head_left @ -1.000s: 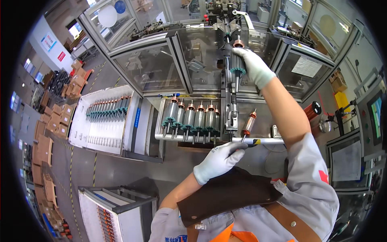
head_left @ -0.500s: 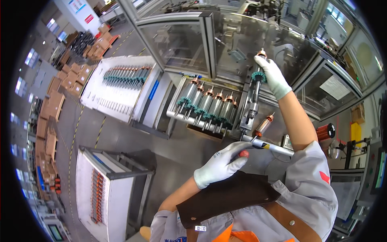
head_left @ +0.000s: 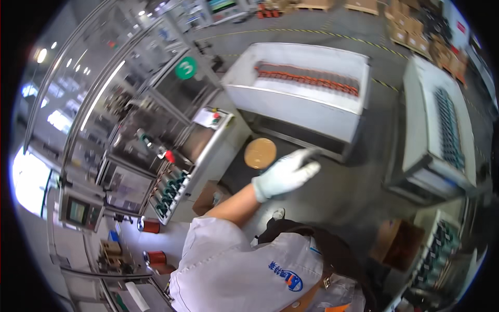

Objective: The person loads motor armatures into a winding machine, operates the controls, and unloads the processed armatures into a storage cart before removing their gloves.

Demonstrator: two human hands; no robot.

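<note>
My left hand, in a white glove with greyish fingertips, reaches out over the floor in the middle of the view. Its thumb and fingers are apart, and nothing shows between them, though the fingertips are somewhat blurred. Nearest to it is a round stool with a tan top, just beyond the wrist; the hand does not appear to touch it. Past the fingers stands a white-walled cart holding rows of orange-and-grey parts. My right hand is out of view.
At left, a machine bench holds a rack of green-ended motor armatures. Another white cart with green parts stands at right, above a second armature rack. A cardboard box is near that rack. Red wire spools lie lower left.
The view has swung left, away from the bench where my right hand held an armature. My left hand, earlier beside a red-tipped object, now extends over the floor with nothing visible in it.
</note>
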